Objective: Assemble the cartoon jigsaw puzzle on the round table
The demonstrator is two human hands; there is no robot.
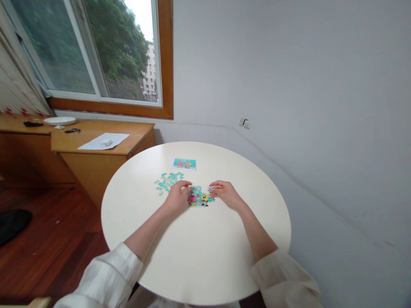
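Note:
A partly assembled jigsaw puzzle point(198, 198) lies on the round white table, showing a pink starfish character and a yellow square one. At its left edge rests my left hand point(178, 196), thumb and forefinger apart, with its lower fingers hidden from view. My right hand point(225, 194) is at the upper right edge, its fingertips closed on a small pink and teal puzzle piece point(210, 191). Loose teal puzzle pieces point(167, 181) are spread beyond my left hand. A printed reference picture point(184, 164) with the same characters lies farther back.
The round table point(199, 252) stands near a grey-white wall. To the left, a wooden cabinet point(93, 160) bears a white paper sheet point(91, 144) with a small pale object on it. Farther left are a white plate point(60, 121) and dark items, below a window.

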